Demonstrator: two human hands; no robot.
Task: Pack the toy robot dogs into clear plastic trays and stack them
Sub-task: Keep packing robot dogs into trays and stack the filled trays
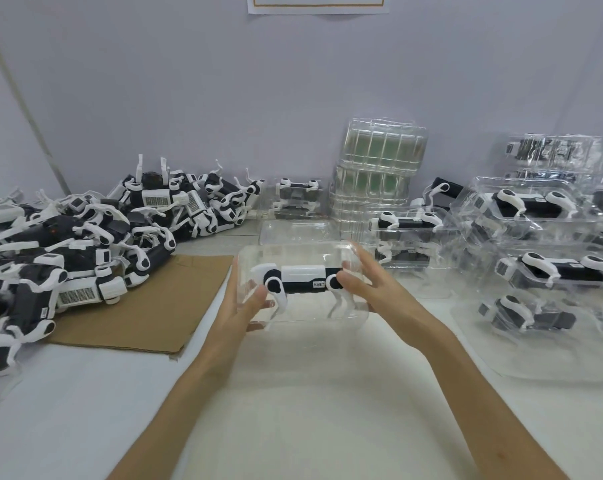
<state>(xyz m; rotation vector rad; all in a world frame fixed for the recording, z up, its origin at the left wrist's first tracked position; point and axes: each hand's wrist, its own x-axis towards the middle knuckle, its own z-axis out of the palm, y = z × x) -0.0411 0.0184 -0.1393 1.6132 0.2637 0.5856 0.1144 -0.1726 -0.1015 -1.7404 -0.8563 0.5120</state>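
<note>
A heap of loose black-and-white toy dogs is lying at the far left of the table, spilling partly onto a flat sheet of cardboard. Right of the cardboard, the left forearm is reaching up from the near edge, and the left hand is gripping the left end of a clear tray, its fingers curling round the plastic with the thumb on the near side. The tray is being held between the two hands, and whether it is touching the table cannot be told. Inside it one toy dog is lying on its side, lengthwise from hand to hand. The right hand is pressing against the tray's right end with fingers straight and spread, its thumb lying over the dog's right end. An empty tray is sitting just behind. Farther right, a stack of empty trays is standing against the wall, and packed trays are piling up at the right.
</note>
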